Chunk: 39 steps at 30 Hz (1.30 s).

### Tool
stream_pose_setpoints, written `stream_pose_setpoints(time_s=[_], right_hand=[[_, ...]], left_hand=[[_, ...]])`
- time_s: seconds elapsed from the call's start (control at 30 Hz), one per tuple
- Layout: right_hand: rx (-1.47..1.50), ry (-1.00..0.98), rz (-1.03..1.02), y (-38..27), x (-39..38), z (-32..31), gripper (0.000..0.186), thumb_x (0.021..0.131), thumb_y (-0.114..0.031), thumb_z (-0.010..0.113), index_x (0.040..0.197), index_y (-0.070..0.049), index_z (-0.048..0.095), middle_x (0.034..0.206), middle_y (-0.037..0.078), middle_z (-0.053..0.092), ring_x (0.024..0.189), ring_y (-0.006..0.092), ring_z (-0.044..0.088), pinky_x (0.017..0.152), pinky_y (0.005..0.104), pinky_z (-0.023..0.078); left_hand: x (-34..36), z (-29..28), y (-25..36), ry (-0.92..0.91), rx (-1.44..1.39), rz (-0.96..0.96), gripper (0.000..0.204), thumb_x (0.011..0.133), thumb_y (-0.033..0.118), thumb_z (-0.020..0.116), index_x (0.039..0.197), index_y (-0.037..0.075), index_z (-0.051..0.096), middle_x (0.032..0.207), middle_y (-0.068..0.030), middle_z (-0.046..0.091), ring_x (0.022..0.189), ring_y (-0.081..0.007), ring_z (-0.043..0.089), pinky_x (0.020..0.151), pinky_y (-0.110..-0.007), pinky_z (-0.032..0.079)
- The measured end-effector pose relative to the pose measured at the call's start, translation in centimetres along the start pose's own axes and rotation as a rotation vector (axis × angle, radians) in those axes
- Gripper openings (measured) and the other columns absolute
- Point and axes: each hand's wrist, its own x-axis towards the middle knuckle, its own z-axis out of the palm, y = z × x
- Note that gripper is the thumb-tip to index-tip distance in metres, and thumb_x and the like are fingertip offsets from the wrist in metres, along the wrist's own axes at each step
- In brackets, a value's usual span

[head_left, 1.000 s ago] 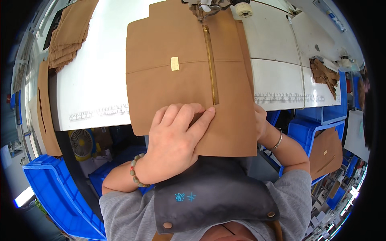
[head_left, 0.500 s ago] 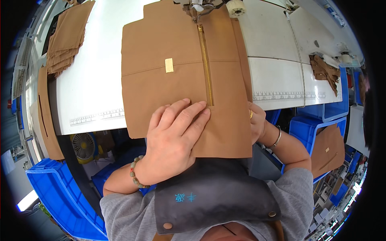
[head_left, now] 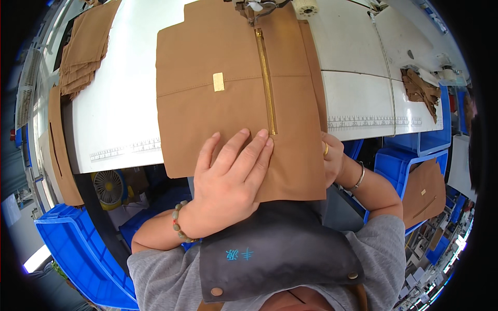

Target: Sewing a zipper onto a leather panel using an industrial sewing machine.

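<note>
A brown fabric panel lies on the white sewing table, its near end overhanging the table's front edge. A gold-toothed zipper is set lengthwise into it, with a small gold label to the left. My left hand rests on the panel, fingers spread and flat, its fingertips beside the zipper's near end. At the panel's right edge my right hand is closed on the fabric; its fingertips are hidden behind it. The sewing machine's presser foot stands at the zipper's far end.
Brown fabric pieces are stacked at the far left. A crumpled brown scrap lies at the right. Blue bins stand on both sides; the right one holds another brown panel. Below the table sits a fan.
The panel has shifted slightly away from me, toward the presser foot. My left hand's fingers have spread wider on the fabric. The right hand stays at the edge.
</note>
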Motion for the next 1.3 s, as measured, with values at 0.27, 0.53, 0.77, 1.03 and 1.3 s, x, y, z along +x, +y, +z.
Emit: stream_pose_setpoints(time_s=[0.27, 0.53, 0.77, 1.03, 1.3], right_hand=[[-0.06, -0.017, 0.315, 0.8, 2.6, -6.7, 0.014, 0.072, -0.009, 0.081, 0.078, -0.004, 0.069, 0.088, 0.011, 0.07, 0.076, 0.0305, 0.07, 0.088, 0.0478, 0.063], [0.091, -0.199, 0.361, 0.0, 6.3, -4.1, 0.025, 0.083, -0.011, 0.079, 0.105, -0.002, 0.072, 0.106, 0.013, 0.069, 0.096, 0.0307, 0.068, 0.09, 0.0468, 0.059], [0.035, -0.262, 0.24, -0.5, 6.2, -3.1, 0.042, 0.077, -0.019, 0.083, 0.112, 0.003, 0.073, 0.113, 0.015, 0.069, 0.106, 0.0324, 0.068, 0.093, 0.0481, 0.059], [0.004, -0.298, 0.136, -0.1, 6.6, -3.0, 0.034, 0.077, -0.018, 0.079, 0.102, 0.006, 0.074, 0.107, 0.014, 0.069, 0.105, 0.0302, 0.067, 0.098, 0.0477, 0.057], [0.02, -0.32, 0.05, 0.7, 7.2, -3.2, 0.019, 0.083, -0.02, 0.077, 0.082, -0.001, 0.073, 0.101, 0.012, 0.068, 0.098, 0.0275, 0.065, 0.098, 0.0456, 0.057]], left_hand=[[-0.2, -0.3, 0.6, -0.025, -0.021, -0.012, 0.09, 0.082, 0.075, 0.068, 0.132, 0.0, 0.071, 0.14, -0.0108, 0.066, 0.124, -0.0289, 0.065, 0.118, -0.059, 0.035], [-0.2, 0.0, 0.6, -0.034, 0.019, 0.001, 0.065, 0.089, 0.049, 0.071, 0.132, 0.001, 0.071, 0.14, -0.0103, 0.067, 0.123, -0.0274, 0.065, 0.119, -0.059, 0.034], [1.2, 0.7, -1.3, 0.129, -0.045, 0.085, 0.035, 0.079, 0.009, 0.08, 0.114, 0.005, 0.079, 0.12, -0.0055, 0.075, 0.106, -0.023, 0.071, 0.105, -0.047, 0.052], [7.8, -0.9, -7.2, 0.075, -0.111, 0.034, 0.053, 0.075, 0.027, 0.088, 0.119, 0.002, 0.072, 0.128, -0.0109, 0.071, 0.113, -0.0312, 0.068, 0.097, -0.041, 0.055], [9.7, 0.1, -8.6, -0.003, -0.022, 0.072, 0.088, 0.069, 0.051, 0.085, 0.138, 0.0, 0.063, 0.146, -0.0129, 0.063, 0.136, -0.0354, 0.058, 0.111, -0.046, 0.048]])
